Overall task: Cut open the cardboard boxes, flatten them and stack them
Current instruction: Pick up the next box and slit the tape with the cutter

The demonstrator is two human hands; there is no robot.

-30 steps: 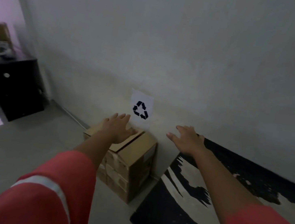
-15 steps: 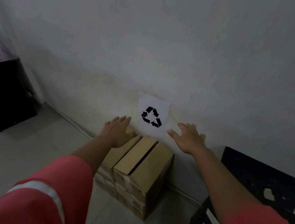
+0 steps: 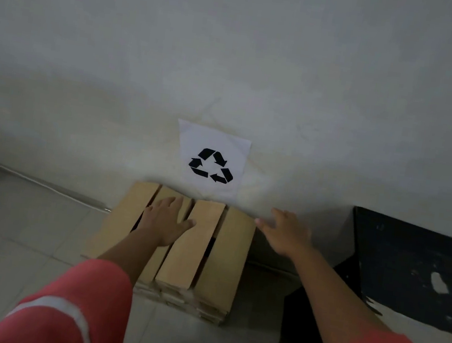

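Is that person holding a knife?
No, the left hand rests flat on the cardboard, and the right hand is open and empty.

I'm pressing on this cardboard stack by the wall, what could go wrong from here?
Only the left hand presses the cardboard stack. Its top flaps lie apart with dark gaps, so they may spring up. The right hand hovers beside it, so the right side could shift.
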